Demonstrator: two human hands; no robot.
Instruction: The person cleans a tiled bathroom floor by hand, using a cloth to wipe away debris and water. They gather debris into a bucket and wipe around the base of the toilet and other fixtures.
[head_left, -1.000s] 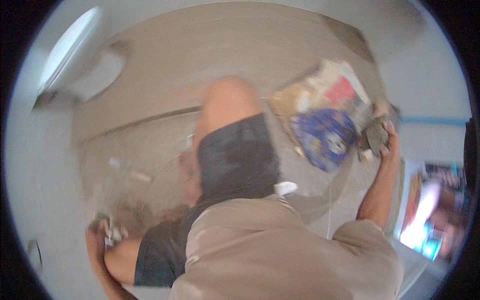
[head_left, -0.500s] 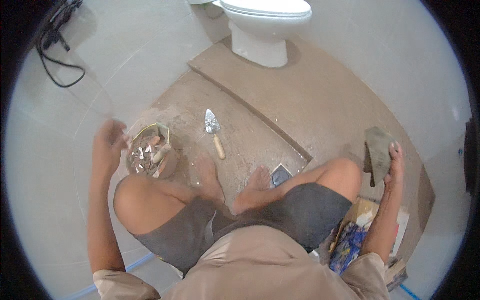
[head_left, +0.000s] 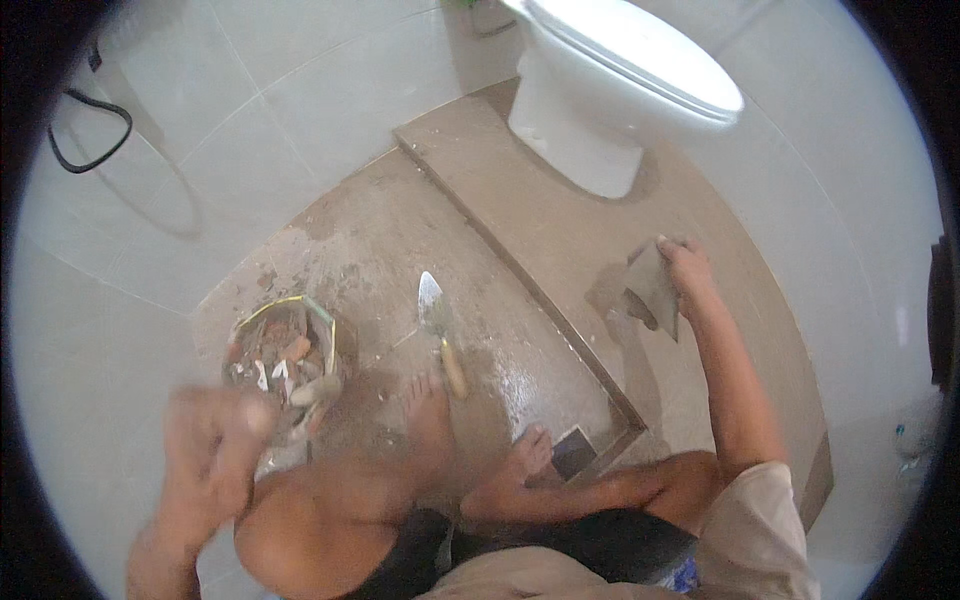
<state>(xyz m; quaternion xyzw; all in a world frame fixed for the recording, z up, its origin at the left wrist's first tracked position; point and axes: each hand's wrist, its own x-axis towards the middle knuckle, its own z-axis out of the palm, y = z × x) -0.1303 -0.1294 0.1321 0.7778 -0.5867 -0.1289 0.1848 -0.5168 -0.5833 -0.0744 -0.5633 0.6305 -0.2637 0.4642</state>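
My right hand (head_left: 686, 266) grips a folded grey piece, possibly a cloth (head_left: 655, 288), by its upper edge. The piece hangs over the raised brown floor, its darker side partly showing; its exact kind is unclear. At lower left my left hand (head_left: 212, 440) is smeared by motion, its fingers apparently curled, and I see nothing in it. Just beyond that hand stands a bucket (head_left: 334, 345) with a yellowish rim. It contains brown and white rubble and a pale rounded piece. A pointed trowel (head_left: 431, 300) with a wooden handle lies on the floor beyond my feet.
A white toilet (head_left: 590, 130) stands on the raised floor at the far right. A step edge (head_left: 530, 280) runs diagonally across the floor. Near my right foot is a square floor drain (head_left: 572, 453). A black hose (head_left: 88, 165) hangs by the left wall.
My right hand has carried the grey piece forward and inward, over the raised floor. My left hand has come back toward me from beside the bucket. The view has shifted.
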